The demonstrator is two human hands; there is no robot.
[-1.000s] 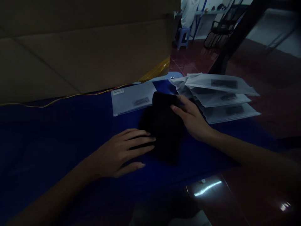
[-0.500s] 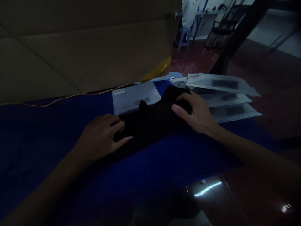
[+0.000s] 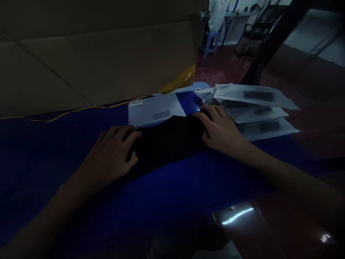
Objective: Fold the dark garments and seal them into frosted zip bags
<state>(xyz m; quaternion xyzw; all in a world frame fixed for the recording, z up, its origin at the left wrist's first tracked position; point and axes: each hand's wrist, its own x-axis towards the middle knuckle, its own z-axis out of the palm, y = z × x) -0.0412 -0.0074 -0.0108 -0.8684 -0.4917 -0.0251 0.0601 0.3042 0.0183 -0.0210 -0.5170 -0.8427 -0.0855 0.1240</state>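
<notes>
A black cloth (image 3: 167, 142), too dark to show what kind of piece it is, lies as a long folded strip on the blue table cover (image 3: 172, 183). At its left end, my left hand (image 3: 113, 154) has curled fingers and thumb closed on the fabric. The right end is gripped by my right hand (image 3: 219, 127), fingers bent over the far edge and thumb tucked underneath. Just behind the strip lies a flat translucent plastic bag (image 3: 153, 109) with a white label and printed text; the cloth touches or overlaps its near edge.
Several frosted plastic bags (image 3: 261, 115) are stacked at the table's right end. A large cardboard box (image 3: 107, 68) with yellow tape stands behind, a thin yellow-red wire (image 3: 64, 114) along its base. Farther off, a person (image 3: 217, 16) sits on a blue stool (image 3: 211, 43) near a black chair (image 3: 256, 36).
The raised bumps along the cloth's far edge have come down, leaving a flatter, straighter strip. My right hand has shifted slightly left and my left hand slightly left, its thumb drawn in.
</notes>
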